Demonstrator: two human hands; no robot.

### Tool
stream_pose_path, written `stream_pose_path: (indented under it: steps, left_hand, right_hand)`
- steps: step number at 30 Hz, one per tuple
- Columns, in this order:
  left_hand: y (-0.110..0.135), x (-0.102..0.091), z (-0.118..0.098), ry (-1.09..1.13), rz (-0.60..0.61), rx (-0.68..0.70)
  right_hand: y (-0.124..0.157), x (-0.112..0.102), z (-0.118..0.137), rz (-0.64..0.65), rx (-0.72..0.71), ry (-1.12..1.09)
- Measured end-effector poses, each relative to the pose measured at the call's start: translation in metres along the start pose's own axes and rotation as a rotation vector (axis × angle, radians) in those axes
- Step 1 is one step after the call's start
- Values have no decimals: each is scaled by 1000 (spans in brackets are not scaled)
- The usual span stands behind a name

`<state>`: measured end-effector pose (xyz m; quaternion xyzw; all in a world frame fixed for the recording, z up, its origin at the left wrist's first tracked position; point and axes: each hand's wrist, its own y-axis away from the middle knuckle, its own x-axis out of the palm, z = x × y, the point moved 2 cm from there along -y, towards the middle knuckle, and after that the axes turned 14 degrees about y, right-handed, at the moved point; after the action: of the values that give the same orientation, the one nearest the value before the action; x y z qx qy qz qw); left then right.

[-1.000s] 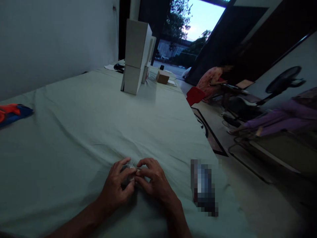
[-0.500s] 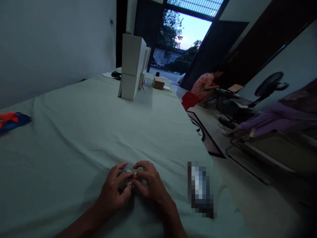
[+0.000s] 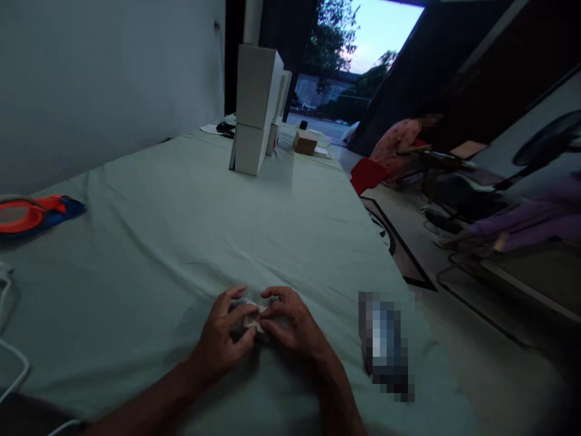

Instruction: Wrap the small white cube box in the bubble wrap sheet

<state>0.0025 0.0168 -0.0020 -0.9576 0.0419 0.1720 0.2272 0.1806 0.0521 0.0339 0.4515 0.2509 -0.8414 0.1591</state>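
Note:
Both my hands rest close together on a table covered with a pale green cloth (image 3: 181,212), near its front edge. My left hand (image 3: 224,339) and my right hand (image 3: 295,327) have their fingers curled and pinched on a small pale object (image 3: 252,319) between them. The object is mostly hidden by the fingers and too small and dim to name. The fingertips of the two hands nearly touch.
A stack of two white boxes (image 3: 256,109) and a small brown box (image 3: 304,143) stand at the far end. An orange and blue item (image 3: 34,213) and a white cable (image 3: 11,357) lie at the left. A blurred dark object (image 3: 385,345) lies right of my hands. A seated person (image 3: 402,145) is beyond the table.
My hands have stayed pinched on the small object with only slight finger shifts. The view has turned a little left, so the cable at the left has come into sight.

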Motion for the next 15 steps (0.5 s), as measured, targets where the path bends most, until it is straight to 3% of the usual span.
stream_pose_path:
  steps: [5,12,15]
  left_hand:
    - [1,0,2,7,-4,3]
    - [-2,1,5,111,7,-73]
    - [-3,0,4,140,1,-73]
  right_hand:
    - [1,-5,-5,-20,-1,-26]
    - [-1,6,3,-113,-54,61]
    - [-2,6,4,-141,-13,-7]
